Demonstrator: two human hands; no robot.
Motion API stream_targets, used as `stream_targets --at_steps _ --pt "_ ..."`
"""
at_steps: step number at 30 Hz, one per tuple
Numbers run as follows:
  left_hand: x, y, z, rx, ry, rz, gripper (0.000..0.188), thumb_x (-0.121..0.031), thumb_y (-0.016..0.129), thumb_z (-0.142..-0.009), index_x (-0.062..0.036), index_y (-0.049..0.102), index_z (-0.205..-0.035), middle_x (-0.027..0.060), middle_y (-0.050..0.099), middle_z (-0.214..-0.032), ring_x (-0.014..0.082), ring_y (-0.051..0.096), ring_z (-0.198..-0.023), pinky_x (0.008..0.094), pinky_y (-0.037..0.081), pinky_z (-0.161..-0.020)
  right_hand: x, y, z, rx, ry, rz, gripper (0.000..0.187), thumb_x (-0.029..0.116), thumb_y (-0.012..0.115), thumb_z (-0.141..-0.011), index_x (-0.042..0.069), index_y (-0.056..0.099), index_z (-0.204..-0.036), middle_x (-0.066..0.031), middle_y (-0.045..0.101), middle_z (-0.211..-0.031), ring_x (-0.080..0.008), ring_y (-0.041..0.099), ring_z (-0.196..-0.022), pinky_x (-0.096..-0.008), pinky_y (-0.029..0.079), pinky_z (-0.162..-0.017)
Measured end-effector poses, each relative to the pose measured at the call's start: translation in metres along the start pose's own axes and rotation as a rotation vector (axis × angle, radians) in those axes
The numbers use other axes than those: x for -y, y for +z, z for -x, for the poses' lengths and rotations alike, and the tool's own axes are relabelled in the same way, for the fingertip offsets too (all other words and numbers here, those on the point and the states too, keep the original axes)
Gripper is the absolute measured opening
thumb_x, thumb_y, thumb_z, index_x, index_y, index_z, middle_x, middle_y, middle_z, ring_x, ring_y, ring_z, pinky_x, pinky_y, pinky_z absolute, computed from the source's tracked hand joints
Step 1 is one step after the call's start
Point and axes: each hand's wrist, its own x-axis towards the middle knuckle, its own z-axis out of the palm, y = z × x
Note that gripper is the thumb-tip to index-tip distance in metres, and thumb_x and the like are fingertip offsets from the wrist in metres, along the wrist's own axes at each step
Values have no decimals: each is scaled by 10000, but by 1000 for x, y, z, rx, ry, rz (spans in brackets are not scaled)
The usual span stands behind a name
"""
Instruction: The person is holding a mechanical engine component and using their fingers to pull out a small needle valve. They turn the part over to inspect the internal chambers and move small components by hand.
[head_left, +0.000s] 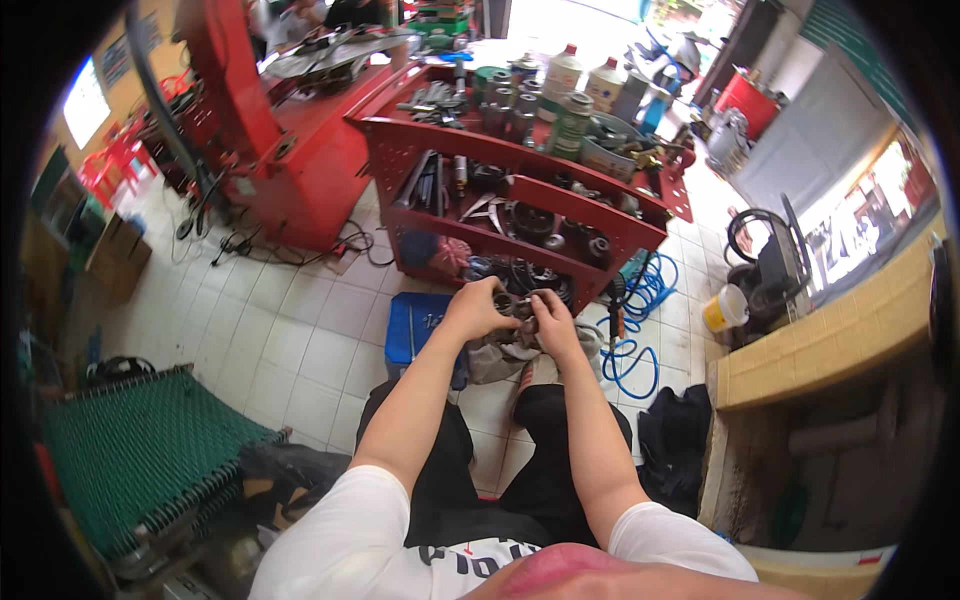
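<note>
My left hand (474,312) is closed at the centre of the view, its thumb and fingers curved round a dark, ring-shaped metal part (504,301). Close beside it, my right hand (553,324) has its fingertips pinched together at the same part's right side. Something small and pale shows at those fingertips, too small to name. Both hands are held above my knees, before the lower shelf of a red tool cart. Below them lies a crumpled grey cloth (492,366). A blue case (408,335) sits on the floor to the left.
The red tool cart (440,135) carries bottles, cans and tools. A blue hose (655,285) coils on the tiles at right, near a white-and-yellow bucket (725,308). Left stand a red lift machine (290,185) and a green woven lounger (160,440). A yellow ledge (820,330) borders the right.
</note>
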Motion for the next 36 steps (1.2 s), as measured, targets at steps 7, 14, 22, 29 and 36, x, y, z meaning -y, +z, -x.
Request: stream_targets --at_steps 7,14,22,29,36 --pt "-1 4 2 43 -17 -15 711 -414 928 -565 -5 680 -1092 219 732 -1041 377 703 -1004 445 547 -882 -22 -10 -6 27 -32 109 173 192 538 -1075 30 596 -1097 -23 610 -800 -105 567 -632 -283 479 -556" --pt "5 6 7 46 -20 -18 693 -396 920 -567 -9 676 -1087 219 727 -1033 381 699 -1011 453 547 -876 -25 1 -8 -20 56 226 514 429 512 -1087 50 568 -744 -7 514 -572 -117 513 -492 -281 435 -499" --pt "17 17 7 24 1 -74 669 -412 910 -624 -47 667 -1129 180 728 -1095 364 690 -1071 453 541 -930 26 -3 4 -28 296 -20 358 347 518 -1082 18 654 -1125 -32 647 -868 -111 615 -681 -280 545 -670" --pt "15 18 11 46 -3 -32 632 -376 905 -632 -60 670 -1126 173 728 -1098 357 687 -1082 447 537 -942 23 -14 14 153 208 109 228 147 644 -1012 1 637 -1187 -40 664 -983 -103 634 -794 -291 570 -723" --pt "11 19 7 56 12 -85 643 -385 900 -628 -59 671 -1133 166 729 -1096 346 690 -1076 445 544 -925 14 -13 3 86 351 274 320 344 556 -1070 47 633 -979 -36 660 -811 -119 644 -675 -284 534 -621"
